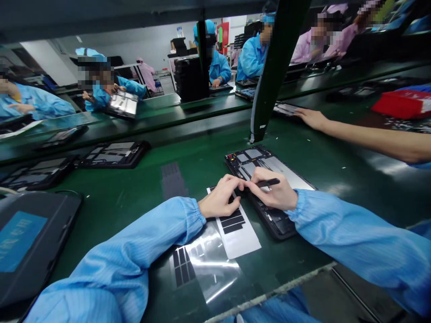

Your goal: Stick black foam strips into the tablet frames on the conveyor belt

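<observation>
An opened tablet (266,179) lies back-side up on the green bench, its boards and silver shield showing. My right hand (274,193) rests on it, fingers closed round a thin black tool (267,183) that points left. My left hand (222,197) is pinched closed at the tablet's left edge, fingertips meeting the tool's tip; what it pinches is too small to name. Under that hand lies a white sheet (240,231) carrying black adhesive strips. A clear film sheet (202,264) with more black strips sits nearer me.
A dark tray (30,242) with a blue label is at my left. More opened tablets (114,154) lie along the conveyor. A dark green post (274,76) rises behind the tablet. A co-worker's bare arm (363,134) reaches in from the right. People in blue coats work opposite.
</observation>
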Demonstrator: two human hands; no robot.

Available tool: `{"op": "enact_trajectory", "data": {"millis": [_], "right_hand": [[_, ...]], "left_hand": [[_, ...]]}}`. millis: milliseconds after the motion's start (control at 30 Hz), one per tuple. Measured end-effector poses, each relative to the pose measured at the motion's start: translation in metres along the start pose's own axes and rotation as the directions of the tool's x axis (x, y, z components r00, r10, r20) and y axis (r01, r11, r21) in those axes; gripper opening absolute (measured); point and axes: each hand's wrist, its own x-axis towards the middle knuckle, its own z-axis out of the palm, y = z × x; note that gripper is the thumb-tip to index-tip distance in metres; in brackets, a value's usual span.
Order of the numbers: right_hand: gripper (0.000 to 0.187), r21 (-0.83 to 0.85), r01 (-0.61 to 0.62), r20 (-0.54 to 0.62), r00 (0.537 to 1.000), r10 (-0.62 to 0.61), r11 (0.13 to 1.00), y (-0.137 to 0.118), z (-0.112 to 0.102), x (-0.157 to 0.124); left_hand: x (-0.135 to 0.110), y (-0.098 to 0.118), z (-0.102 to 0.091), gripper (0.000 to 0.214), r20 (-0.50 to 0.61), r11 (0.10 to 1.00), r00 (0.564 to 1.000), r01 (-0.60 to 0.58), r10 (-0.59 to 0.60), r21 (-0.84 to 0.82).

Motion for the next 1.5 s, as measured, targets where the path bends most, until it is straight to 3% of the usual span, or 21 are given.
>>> {"op": "enact_trajectory", "data": {"millis": [67, 133, 200, 267, 367, 400, 467, 533, 567, 700, 1033, 1300, 1400, 1500], "right_hand": [[0.02, -0.004, -0.071, -0.127, 0.99, 0.07, 0.997, -0.001, -0.005, 0.001], [0.02, 0.011, -0.21, -0.249, 0.946, 0.206, 0.978, -0.001, -0.011, 0.012], [0.017, 0.02, -0.303, -0.221, 0.928, 0.3, 0.953, -0.001, -0.014, 0.032], [0.016, -0.004, -0.297, -0.084, 0.951, 0.296, 0.955, -0.002, -0.008, 0.058], [0.013, 0.028, -0.21, 0.129, 0.97, 0.205, 0.977, -0.003, 0.025, 0.092], [0.012, 0.091, -0.225, 0.201, 0.958, 0.203, 0.97, -0.003, 0.042, 0.1], [0.011, 0.26, -0.335, 0.358, 0.904, 0.232, 0.906, -0.003, 0.078, 0.11], [0.01, 0.387, -0.428, 0.463, 0.856, 0.229, 0.816, -0.003, 0.113, 0.117], [0.011, 0.423, -0.435, 0.475, 0.854, 0.214, 0.795, -0.003, 0.127, 0.119], [0.01, 0.461, -0.363, 0.423, 0.892, 0.159, 0.81, -0.001, 0.154, 0.122], [0.012, 0.454, -0.337, 0.4, 0.904, 0.15, 0.825, 0.007, 0.151, 0.121], [0.012, 0.427, -0.339, 0.36, 0.914, 0.186, 0.838, 0.005, 0.156, 0.123], [0.018, 0.476, -0.285, 0.215, 0.955, 0.204, 0.832, -0.004, 0.129, 0.143], [0.025, 0.545, -0.204, 0.08, 0.978, 0.192, 0.813, -0.008, 0.068, 0.157]], "left_hand": [[0.002, 0.008, 0.003, 0.016, 0.062, 0.989, 0.996, -0.068, 0.06, 0.129], [0.004, 0.018, 0.006, 0.014, 0.141, 0.949, 0.984, -0.144, 0.108, 0.279], [0.006, 0.026, 0.005, 0.015, 0.185, 0.909, 0.975, -0.188, 0.125, 0.372], [0.003, 0.027, -0.007, 0.018, 0.192, 0.911, 0.977, -0.165, 0.097, 0.377], [-0.018, 0.008, -0.042, 0.012, 0.08, 0.934, 0.979, 0.155, -0.19, 0.323], [-0.029, -0.003, -0.056, 0.008, 0.009, 0.901, 0.942, 0.319, -0.336, 0.295], [-0.052, -0.03, -0.081, 0.007, -0.076, 0.826, 0.869, 0.49, -0.49, 0.28], [-0.072, -0.055, -0.097, 0.009, -0.092, 0.776, 0.815, 0.573, -0.571, 0.262], [-0.079, -0.067, -0.101, 0.009, -0.092, 0.759, 0.797, 0.598, -0.597, 0.257], [-0.088, -0.095, -0.097, 0.018, -0.066, 0.736, 0.767, 0.632, -0.638, 0.242], [-0.09, -0.104, -0.098, 0.025, 0.049, 0.74, 0.746, 0.647, -0.665, 0.186], [-0.087, -0.102, -0.097, 0.023, 0.027, 0.727, 0.736, 0.662, -0.677, 0.184], [-0.086, -0.103, -0.099, 0.021, 0.009, 0.729, 0.74, 0.66, -0.672, 0.182], [-0.084, -0.097, -0.102, 0.017, -0.023, 0.742, 0.756, 0.647, -0.654, 0.177]]}}
